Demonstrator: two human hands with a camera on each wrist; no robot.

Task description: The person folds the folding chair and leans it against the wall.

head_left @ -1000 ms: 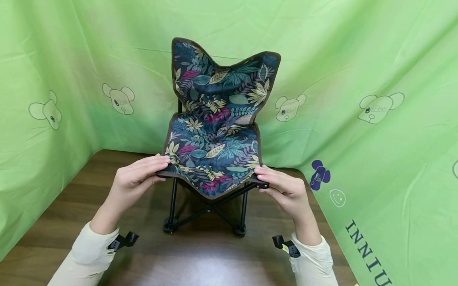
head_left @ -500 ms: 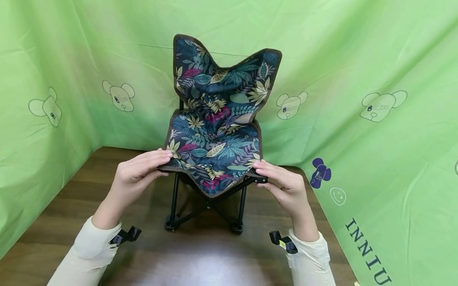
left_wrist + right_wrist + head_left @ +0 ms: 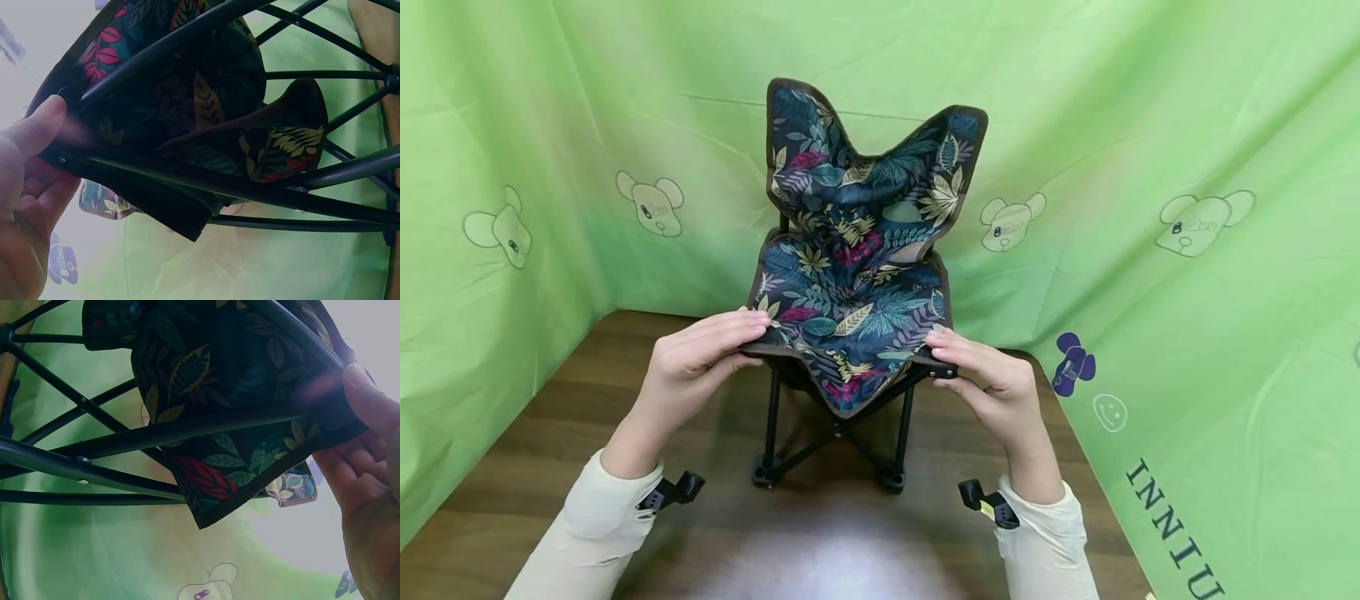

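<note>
My left hand (image 3: 688, 367) pinching front left seat corner of folding chair (image 3: 853, 292), thumb under, fingers on top. My right hand (image 3: 992, 387) pinching front right corner likewise. Chair upright mid-table (image 3: 550, 450), on its feet, backrest rising tall toward green backdrop (image 3: 1150, 125), seat facing me. Backdrop close behind and right; open tabletop in front and left.

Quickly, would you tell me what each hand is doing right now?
Left hand: grips the front left corner of the folding chair.
Right hand: grips the chair's front right corner.
</note>
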